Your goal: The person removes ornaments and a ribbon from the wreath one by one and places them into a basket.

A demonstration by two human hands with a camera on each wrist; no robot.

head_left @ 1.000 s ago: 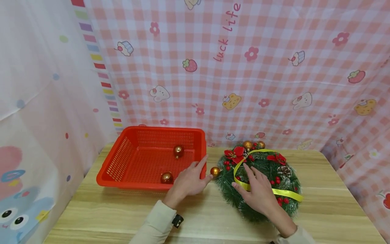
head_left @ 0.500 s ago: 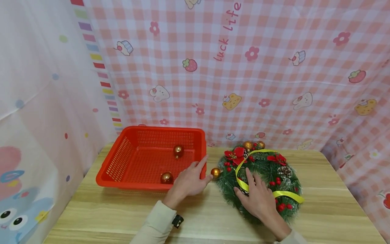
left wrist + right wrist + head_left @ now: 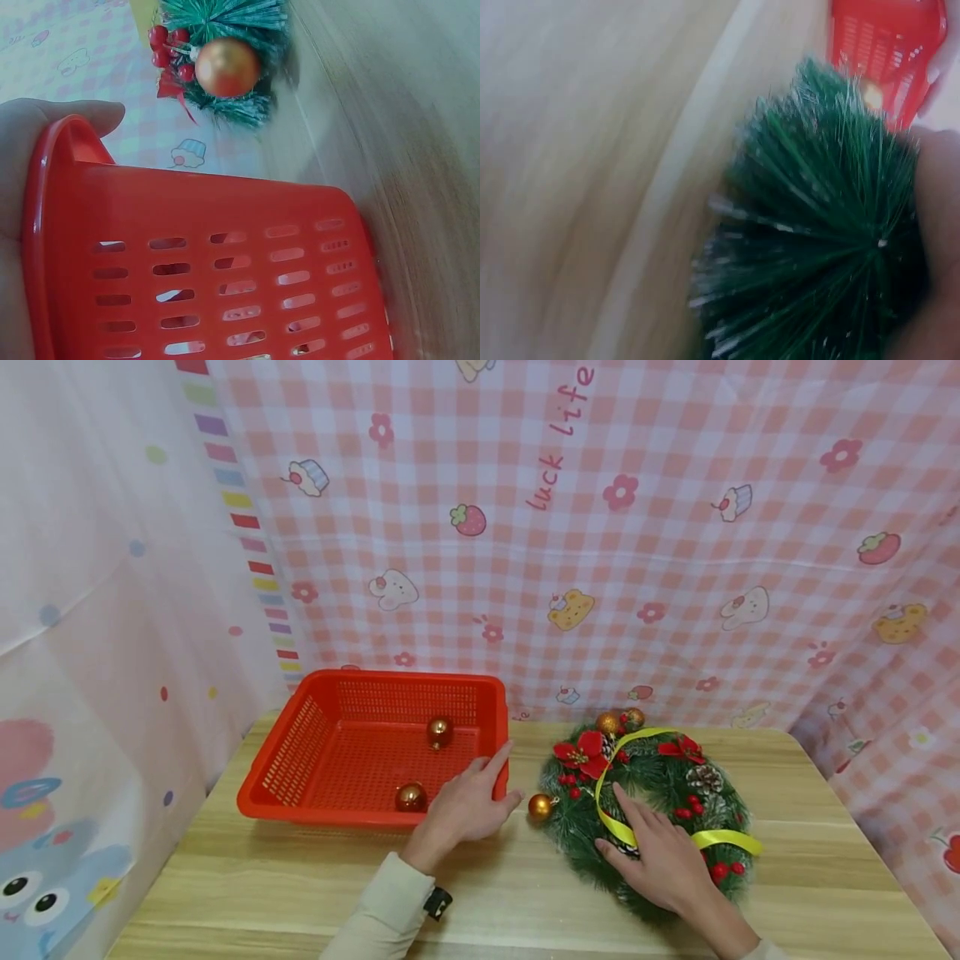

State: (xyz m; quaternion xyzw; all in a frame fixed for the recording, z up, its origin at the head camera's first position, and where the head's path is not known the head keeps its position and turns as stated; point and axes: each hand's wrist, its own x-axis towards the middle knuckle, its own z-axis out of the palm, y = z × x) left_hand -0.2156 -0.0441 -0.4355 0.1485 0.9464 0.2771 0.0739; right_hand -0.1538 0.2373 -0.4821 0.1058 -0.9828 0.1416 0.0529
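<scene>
A green Christmas wreath (image 3: 723, 802) with red flowers, berries and pinecones lies on the table at the right. A yellow ribbon (image 3: 731, 840) loops across its top. In the head view my right hand (image 3: 663, 860) grips the wreath's near side, fingers towards the centre hole and thumb over the greenery; its fingertips are partly lost in the needles. My left hand (image 3: 467, 803) rests over the right rim of a red plastic basket (image 3: 330, 810), thumb pointing out past the rim. A gold ball ornament (image 3: 540, 807) hangs at the wreath's left edge, between the hands.
Two shiny bronze balls, one at the back (image 3: 439, 732) and one in front (image 3: 410, 797), lie inside the basket. Two more gold balls (image 3: 608, 722) sit at the wreath's far edge. A checked cloth backdrop (image 3: 480, 568) rises behind the wooden table (image 3: 517, 910).
The wreath has shifted right and towards me and turned slightly counterclockwise, its gold ball coming nearer. My right hand has moved right and nearer with it. The left hand and basket stay put.
</scene>
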